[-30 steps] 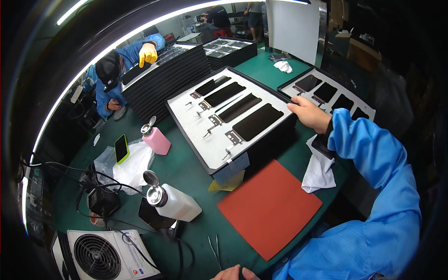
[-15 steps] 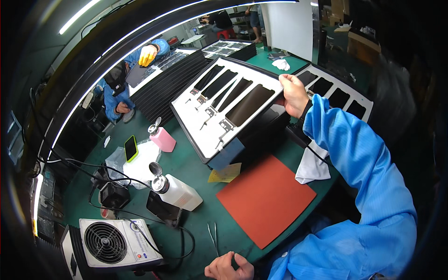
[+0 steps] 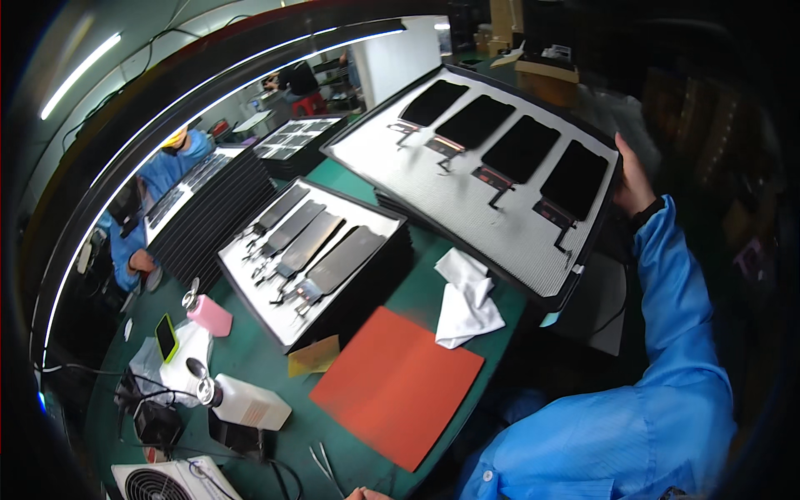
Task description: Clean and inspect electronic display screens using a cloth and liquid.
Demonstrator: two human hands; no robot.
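Observation:
My right hand (image 3: pixel 635 177) grips the right edge of a black tray (image 3: pixel 508 221) with a white ribbed liner. In it lie several black phone screens (image 3: pixel 521 150) in a row, with ribbon cables at their lower ends. The tray tilts at the right, reaching past the table edge; dark layers show beneath its left side. Only the tips of my left hand (image 3: pixel 368 494) show at the lower edge, too cut off to tell their hold. Metal tweezers (image 3: pixel 325 467) lie just beyond them. A stack with greyish phone screens (image 3: pixel 346 258) on its top tray stands mid-table.
An orange mat (image 3: pixel 396 387), a white cloth (image 3: pixel 467 304) and a yellow film piece (image 3: pixel 314 356) lie on the green table. Left are a white bottle (image 3: pixel 250 404), a pink bottle (image 3: pixel 208 315), a phone (image 3: pixel 167 337) and a fan unit (image 3: pixel 162 482). Another person (image 3: pixel 125 246) sits beyond a tray stack (image 3: pixel 212 221).
The view has swung right. My right hand has moved right, from the tray over the middle stack to holding one at the right; same tray or another, I cannot tell. My left hand has mostly left view.

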